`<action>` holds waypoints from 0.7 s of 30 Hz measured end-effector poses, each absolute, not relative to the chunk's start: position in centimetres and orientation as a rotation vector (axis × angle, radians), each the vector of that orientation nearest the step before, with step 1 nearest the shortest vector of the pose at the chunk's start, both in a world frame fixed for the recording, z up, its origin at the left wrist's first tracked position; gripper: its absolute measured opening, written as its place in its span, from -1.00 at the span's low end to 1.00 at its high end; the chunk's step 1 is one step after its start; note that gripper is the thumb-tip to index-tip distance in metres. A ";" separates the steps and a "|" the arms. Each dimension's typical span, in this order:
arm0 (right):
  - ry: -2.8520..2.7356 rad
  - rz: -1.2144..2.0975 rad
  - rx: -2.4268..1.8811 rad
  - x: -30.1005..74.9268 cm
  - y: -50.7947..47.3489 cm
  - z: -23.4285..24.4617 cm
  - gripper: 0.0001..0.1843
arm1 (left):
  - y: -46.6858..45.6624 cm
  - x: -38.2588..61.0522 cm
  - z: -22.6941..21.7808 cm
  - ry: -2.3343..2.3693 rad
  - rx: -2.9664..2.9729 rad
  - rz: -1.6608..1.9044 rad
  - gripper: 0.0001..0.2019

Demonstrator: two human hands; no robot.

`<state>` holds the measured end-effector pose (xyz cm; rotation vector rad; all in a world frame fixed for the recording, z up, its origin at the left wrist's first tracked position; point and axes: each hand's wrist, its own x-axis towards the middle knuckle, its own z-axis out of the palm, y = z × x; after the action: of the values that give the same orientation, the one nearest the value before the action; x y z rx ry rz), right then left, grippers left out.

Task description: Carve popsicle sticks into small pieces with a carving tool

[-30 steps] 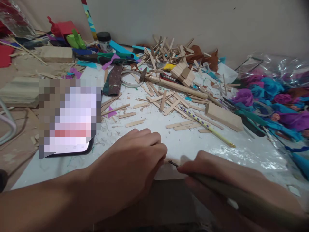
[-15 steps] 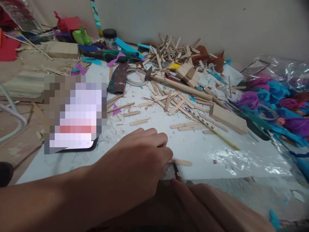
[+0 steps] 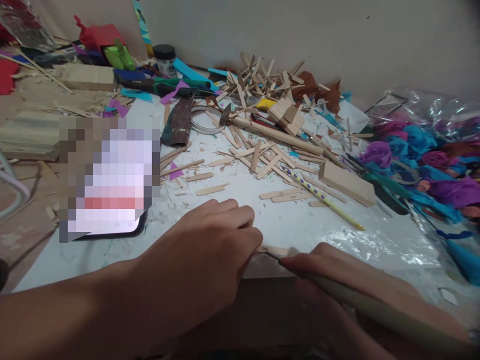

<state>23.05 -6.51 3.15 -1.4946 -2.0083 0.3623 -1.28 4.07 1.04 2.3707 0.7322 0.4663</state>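
Wooden stick (image 3: pixel 276 249) held between two hands at the near edge of a white sheet (image 3: pixel 288 220). The stick is flat, narrow and pale tan, with a small dark mark close to the fingers; its left end is hidden under the left hand (image 3: pixel 221 250), and its right end lies near the other hand. The left hand is curled closed over the stick, its fingertips hidden. The right hand (image 3: pixel 348 280) is closed around a tool (image 3: pixel 375 305) with a long, rounded, olive-grey handle and a thin dark metal tip, which meets the stick's near edge; whether it cuts into the wood cannot be told. Beyond lie similar loose sticks (image 3: pixel 287 195) and a yellow pencil (image 3: pixel 323 198) with purple spots.
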 end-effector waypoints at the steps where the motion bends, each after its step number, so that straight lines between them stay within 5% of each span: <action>1: -2.015 0.355 -1.493 23.3 -6.3 3.3 -0.74 | 4.1 -1.3 1.0 0.727 2.374 0.464 -0.69; 8: -2.019 0.246 -1.584 24.2 -4.9 4.1 -0.88 | 4.2 -1.2 1.2 0.709 2.375 0.452 -0.71; 21: -2.020 0.275 -1.667 21.9 -3.1 5.0 -0.64 | 4.4 -1.4 0.7 0.688 2.369 0.492 -0.72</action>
<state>21.94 -3.11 4.98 -1.6669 -2.0204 0.2750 -1.36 4.39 0.73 2.3695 0.6876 0.4918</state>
